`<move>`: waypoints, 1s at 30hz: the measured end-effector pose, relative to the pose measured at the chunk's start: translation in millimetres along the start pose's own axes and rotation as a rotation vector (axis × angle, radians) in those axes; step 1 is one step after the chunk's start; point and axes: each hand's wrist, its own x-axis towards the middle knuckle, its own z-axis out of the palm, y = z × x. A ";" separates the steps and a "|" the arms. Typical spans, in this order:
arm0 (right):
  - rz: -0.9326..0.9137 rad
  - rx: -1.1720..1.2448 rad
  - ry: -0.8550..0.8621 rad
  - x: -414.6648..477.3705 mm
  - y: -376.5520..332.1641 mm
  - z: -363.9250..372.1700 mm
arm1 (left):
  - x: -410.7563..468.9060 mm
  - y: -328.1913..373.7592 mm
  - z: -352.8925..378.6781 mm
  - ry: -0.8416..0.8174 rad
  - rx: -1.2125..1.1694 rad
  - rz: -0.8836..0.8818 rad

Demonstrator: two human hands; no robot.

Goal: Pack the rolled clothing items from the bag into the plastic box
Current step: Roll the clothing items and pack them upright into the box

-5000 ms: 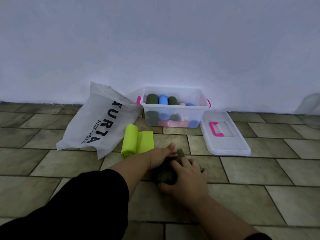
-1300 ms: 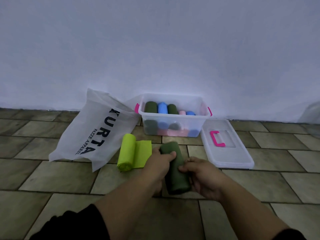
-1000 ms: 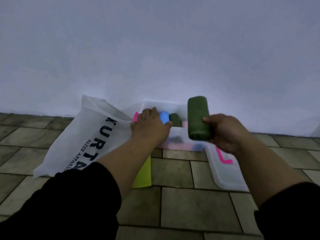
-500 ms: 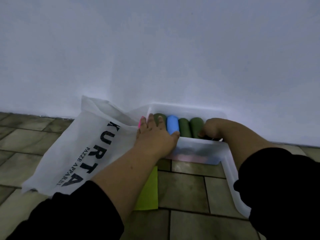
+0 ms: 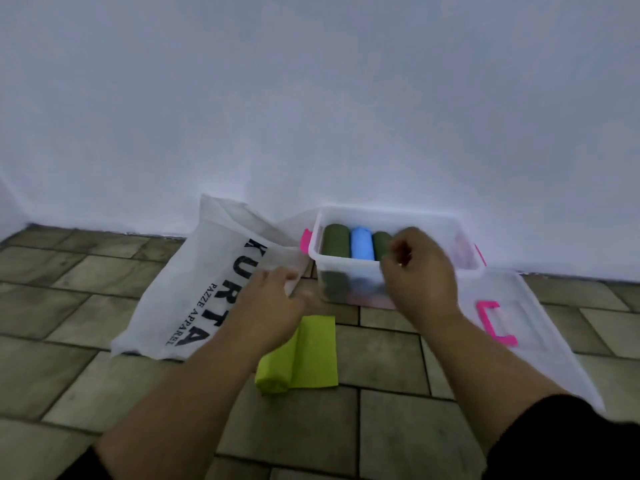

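The left hand (image 5: pixel 273 303) and right hand (image 5: pixel 419 271) are bare, as are both forearms. A black left sleeve (image 5: pixel 83 465) and black right sleeve (image 5: pixel 568 441) begin near the elbows.

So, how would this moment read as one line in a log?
right hand: curled, empty, at plastic box | left hand: by bag | lime roll: on floor, part unrolled | lid: off
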 end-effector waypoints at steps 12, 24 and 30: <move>0.124 -0.323 -0.752 -108.5 -6.9 33.6 | -71.0 0.5 43.5 -0.194 -0.646 -0.367; 0.007 -0.430 -0.681 -147.3 10.1 -25.3 | -47.6 3.4 73.3 -0.635 0.327 0.139; -0.012 -0.596 -0.805 -147.5 -3.3 -12.0 | -44.1 -1.6 69.3 -0.635 0.112 -0.001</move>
